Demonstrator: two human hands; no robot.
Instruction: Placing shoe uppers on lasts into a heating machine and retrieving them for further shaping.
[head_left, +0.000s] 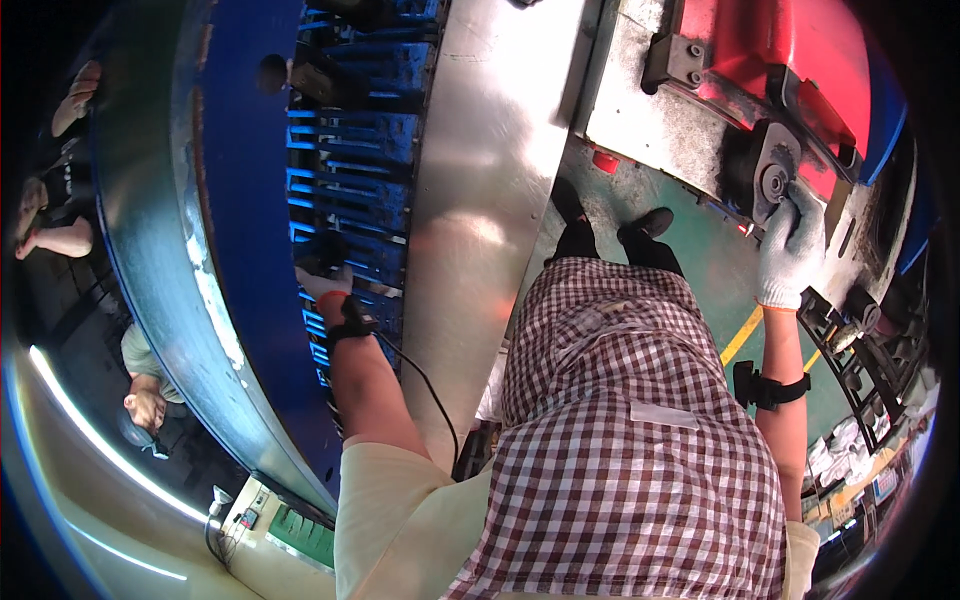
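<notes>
My left hand (328, 281), in a pale glove with an orange cuff, reaches into the row of blue slats (360, 215). Its fingers are closed against a dark piece (320, 248), whose kind I cannot make out. On the other side, my right hand (792, 250) wears a white knitted glove. It closes on the lower end of a dark, rounded piece with a round metal hub (774, 182), beside the red machine cover (825, 60). The undersides of both hands' fingers are hidden.
A shiny metal panel (480, 210) runs along the slats, with a dark blue beam (250, 220) beyond them. A cable (430, 385) hangs by my left arm. Another person (145, 400) is at far left. A rack (850, 340) with dark items stands at right.
</notes>
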